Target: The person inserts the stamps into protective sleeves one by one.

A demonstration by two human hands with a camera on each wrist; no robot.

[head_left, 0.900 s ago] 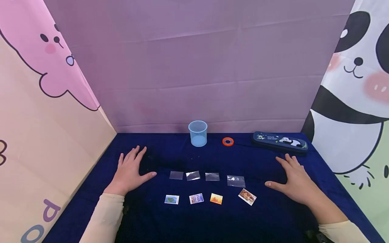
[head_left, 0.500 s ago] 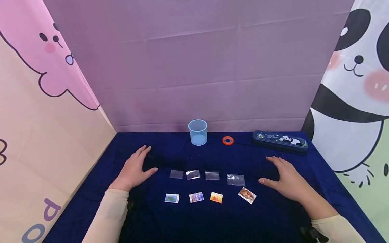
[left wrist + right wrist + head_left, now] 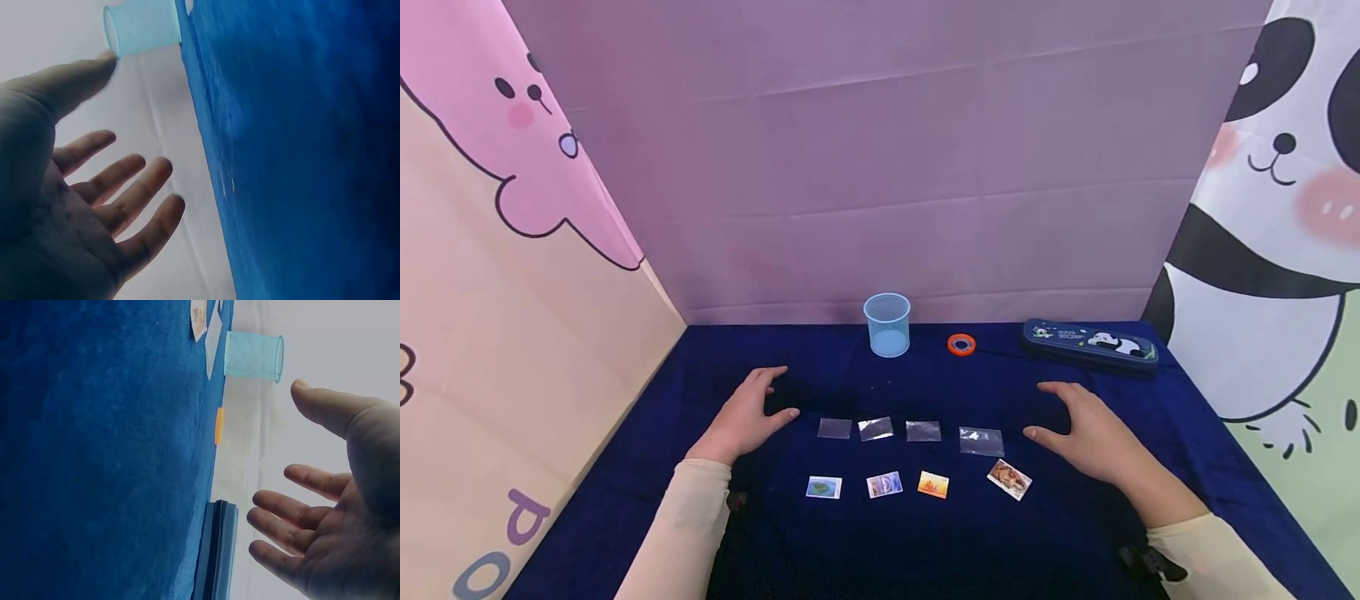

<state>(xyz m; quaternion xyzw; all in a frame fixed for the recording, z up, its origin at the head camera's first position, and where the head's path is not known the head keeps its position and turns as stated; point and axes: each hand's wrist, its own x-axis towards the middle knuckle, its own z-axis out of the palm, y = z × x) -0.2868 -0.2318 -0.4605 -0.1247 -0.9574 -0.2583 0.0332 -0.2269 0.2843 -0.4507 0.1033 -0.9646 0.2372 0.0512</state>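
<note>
My left hand (image 3: 743,421) is held out left of the row of small clear plastic bags, its fingers spread and nothing in them. On the other side, my right hand (image 3: 1086,433) hovers just right of the largest clear bag (image 3: 981,441), also holding nothing. Three smaller bags (image 3: 835,428) lie in line with it. In front of the bags is a row of small picture cards: a blue-green one (image 3: 824,487), a purple one (image 3: 884,484), an orange one (image 3: 933,484) and a tilted brown one (image 3: 1009,480). Both wrist views show the palms with fingers apart.
A light blue mesh cup (image 3: 888,327) stands at the back of the dark blue cloth (image 3: 880,550). To its right lie an orange-red roll of tape (image 3: 961,344) and a navy panda pencil case (image 3: 1091,345). Printed curtains rise on three sides.
Both hands have moved inward, the left one to the right and the right one to the left. The bags and cards lie as before. The head view has shifted slightly.
</note>
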